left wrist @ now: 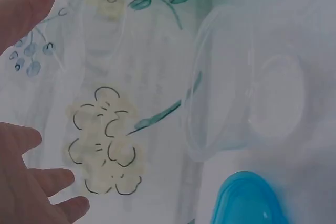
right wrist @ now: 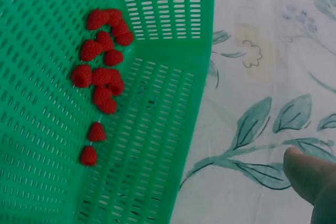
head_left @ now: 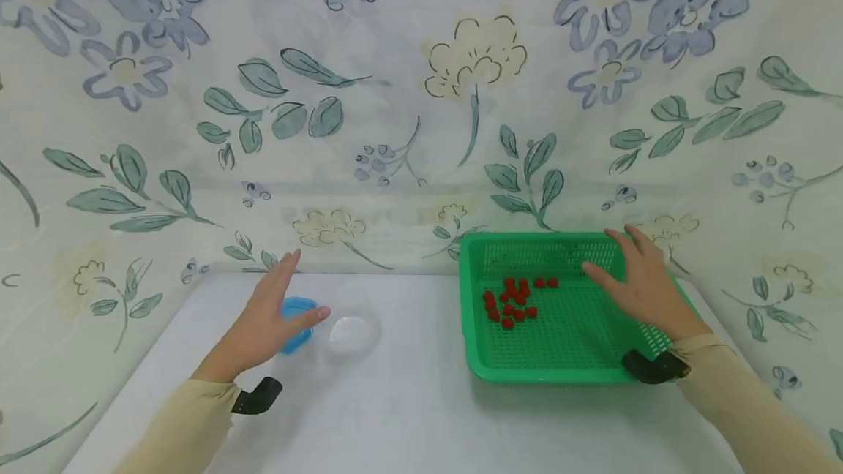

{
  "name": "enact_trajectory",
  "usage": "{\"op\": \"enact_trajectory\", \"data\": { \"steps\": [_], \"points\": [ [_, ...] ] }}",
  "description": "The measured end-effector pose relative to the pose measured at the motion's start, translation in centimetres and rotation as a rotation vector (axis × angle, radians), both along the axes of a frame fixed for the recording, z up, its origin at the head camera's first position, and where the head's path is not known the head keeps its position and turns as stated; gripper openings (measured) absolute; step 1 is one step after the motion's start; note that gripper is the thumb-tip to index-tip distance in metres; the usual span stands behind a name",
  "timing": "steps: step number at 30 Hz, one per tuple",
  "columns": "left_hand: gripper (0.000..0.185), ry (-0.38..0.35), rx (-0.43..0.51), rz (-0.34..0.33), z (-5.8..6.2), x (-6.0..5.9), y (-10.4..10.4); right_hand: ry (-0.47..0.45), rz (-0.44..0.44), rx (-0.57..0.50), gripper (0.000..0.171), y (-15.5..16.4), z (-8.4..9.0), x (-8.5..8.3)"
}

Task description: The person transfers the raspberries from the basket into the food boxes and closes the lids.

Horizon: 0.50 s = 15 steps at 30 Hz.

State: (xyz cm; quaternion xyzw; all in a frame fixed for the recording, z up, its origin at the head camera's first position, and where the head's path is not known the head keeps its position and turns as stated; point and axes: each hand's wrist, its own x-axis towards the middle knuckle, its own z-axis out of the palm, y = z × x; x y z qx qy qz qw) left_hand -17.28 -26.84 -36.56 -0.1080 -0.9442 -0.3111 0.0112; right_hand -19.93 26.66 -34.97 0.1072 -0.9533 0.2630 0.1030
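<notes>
we are holding our left hand spread and flat over the blue lid, which is lying on the white table. just beside the lid, to the right, the clear cup is standing apart from it; in the left wrist view its rim is looking empty. our right hand is also spread, with straight fingers, hovering over the right part of the green basket; we cannot tell if it is touching the rim. it is gripping nothing. the raspberries are lying in a loose group in the left half of the basket, well apart from the right hand.

in our judgement, we are getting ready to take berries. to do this well, we are thinking the right hand should move left across the basket and pinch one berry softly, because such fruit is crushing easily. the left hand should steady the cup, not the lid, so the cup is not sliding on the smooth table.
</notes>
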Motion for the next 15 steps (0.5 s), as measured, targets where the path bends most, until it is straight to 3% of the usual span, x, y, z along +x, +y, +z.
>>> {"op": "enact_trajectory", "data": {
  "steps": [9, 15],
  "points": [
    [0.117, -0.103, 0.199, 0.097, -3.6, 0.9, 0.6, -0.073, 0.055, -0.053, 0.076, -0.6, -0.3, -1.9],
    [0.122, -0.114, 0.367, 0.072, -5.9, 0.8, 0.7, -0.125, 0.076, -0.084, 0.074, -1.1, -0.7, -3.3]
  ]
}}
